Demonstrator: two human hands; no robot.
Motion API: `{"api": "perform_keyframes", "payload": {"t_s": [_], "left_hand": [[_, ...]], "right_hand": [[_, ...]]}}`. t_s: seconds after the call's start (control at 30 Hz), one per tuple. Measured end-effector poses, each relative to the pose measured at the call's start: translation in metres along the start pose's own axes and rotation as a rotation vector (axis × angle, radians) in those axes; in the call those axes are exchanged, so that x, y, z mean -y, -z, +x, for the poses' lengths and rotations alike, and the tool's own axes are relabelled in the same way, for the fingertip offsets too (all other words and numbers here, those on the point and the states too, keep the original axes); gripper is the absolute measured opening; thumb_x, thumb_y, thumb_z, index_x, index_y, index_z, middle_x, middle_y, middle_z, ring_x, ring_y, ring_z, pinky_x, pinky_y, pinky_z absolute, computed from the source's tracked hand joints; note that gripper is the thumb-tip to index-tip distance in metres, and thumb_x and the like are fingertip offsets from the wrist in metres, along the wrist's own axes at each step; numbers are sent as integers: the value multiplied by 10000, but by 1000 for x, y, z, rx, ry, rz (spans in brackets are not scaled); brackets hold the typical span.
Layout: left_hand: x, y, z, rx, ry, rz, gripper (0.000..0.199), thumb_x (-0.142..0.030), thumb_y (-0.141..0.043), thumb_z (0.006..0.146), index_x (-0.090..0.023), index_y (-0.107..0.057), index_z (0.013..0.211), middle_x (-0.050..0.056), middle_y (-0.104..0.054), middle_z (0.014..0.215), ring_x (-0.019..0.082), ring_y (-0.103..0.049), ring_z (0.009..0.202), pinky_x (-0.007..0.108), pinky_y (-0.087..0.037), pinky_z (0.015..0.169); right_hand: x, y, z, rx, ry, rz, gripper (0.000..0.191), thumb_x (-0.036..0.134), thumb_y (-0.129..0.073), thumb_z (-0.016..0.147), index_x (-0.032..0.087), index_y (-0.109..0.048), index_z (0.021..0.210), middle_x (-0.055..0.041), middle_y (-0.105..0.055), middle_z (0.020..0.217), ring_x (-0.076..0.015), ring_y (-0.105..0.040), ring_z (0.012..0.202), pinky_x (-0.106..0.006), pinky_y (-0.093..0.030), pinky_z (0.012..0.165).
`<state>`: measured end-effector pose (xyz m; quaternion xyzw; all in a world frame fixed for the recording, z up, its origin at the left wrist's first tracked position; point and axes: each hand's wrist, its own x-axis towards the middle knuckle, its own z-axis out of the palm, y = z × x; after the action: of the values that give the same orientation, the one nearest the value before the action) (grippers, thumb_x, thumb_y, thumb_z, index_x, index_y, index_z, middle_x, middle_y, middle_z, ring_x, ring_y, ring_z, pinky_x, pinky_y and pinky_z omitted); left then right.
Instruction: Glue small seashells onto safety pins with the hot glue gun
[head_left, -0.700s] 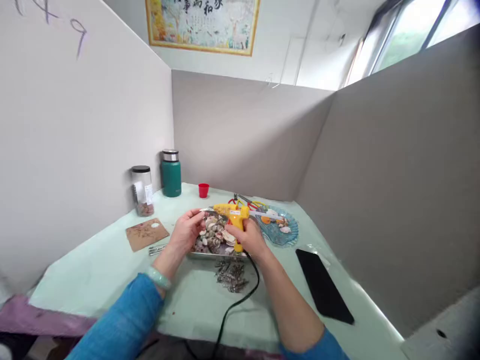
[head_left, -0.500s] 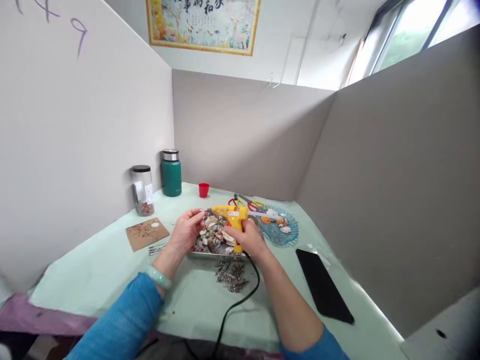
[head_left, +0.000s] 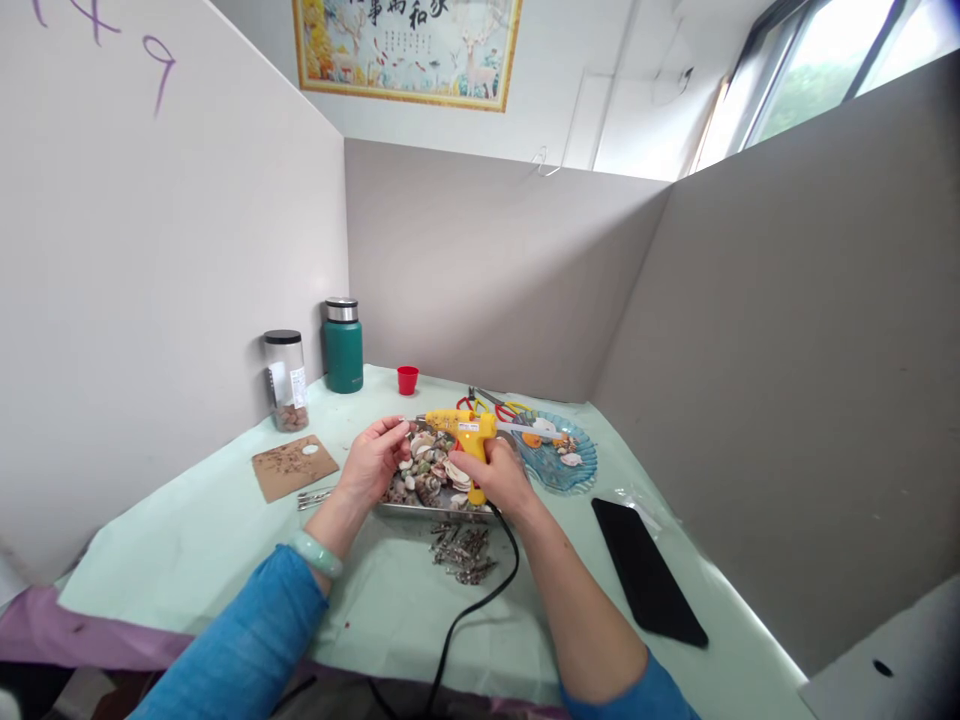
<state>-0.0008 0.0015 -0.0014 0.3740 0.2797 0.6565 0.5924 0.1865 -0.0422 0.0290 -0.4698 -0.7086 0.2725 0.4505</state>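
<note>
My right hand (head_left: 504,477) is wrapped round the handle of a yellow hot glue gun (head_left: 466,426), its nozzle pointing left and a pale glue stick (head_left: 529,430) poking out of its back. My left hand (head_left: 375,455) is closed in a pinch right at the nozzle tip; what sits between the fingertips is too small to make out. Beneath both hands lies a metal tray (head_left: 420,512) full of seashells (head_left: 427,485). In front of the tray is a pile of small metal clips (head_left: 465,555).
A blue plate (head_left: 544,470) with shells and pliers (head_left: 504,408) lie behind on the right, a black phone-like slab (head_left: 649,575) nearer. To the left are a brown card (head_left: 294,470), a jar (head_left: 286,385), a green flask (head_left: 343,350) and a red cup (head_left: 407,380). The gun's black cord (head_left: 472,610) trails forward.
Both hands and the glue gun stay almost in place. The gun has shifted very slightly; nothing has been picked up or let go.
</note>
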Motion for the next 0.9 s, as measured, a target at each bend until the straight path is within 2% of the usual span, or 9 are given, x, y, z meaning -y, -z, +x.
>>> {"api": "perform_keyframes", "payload": {"t_s": [0.9], "left_hand": [[-1,-2,-1,-14,-8,7,338,-217,-777,574,-142,-563,826,-1,-641,740,49,-495,471,174,-399,441]], "right_hand": [[2,0,-1,8,1,-26,226,347,-579,728,132,-640,692,15,-532,580,-113,-446,546,-216,-332,517]]}}
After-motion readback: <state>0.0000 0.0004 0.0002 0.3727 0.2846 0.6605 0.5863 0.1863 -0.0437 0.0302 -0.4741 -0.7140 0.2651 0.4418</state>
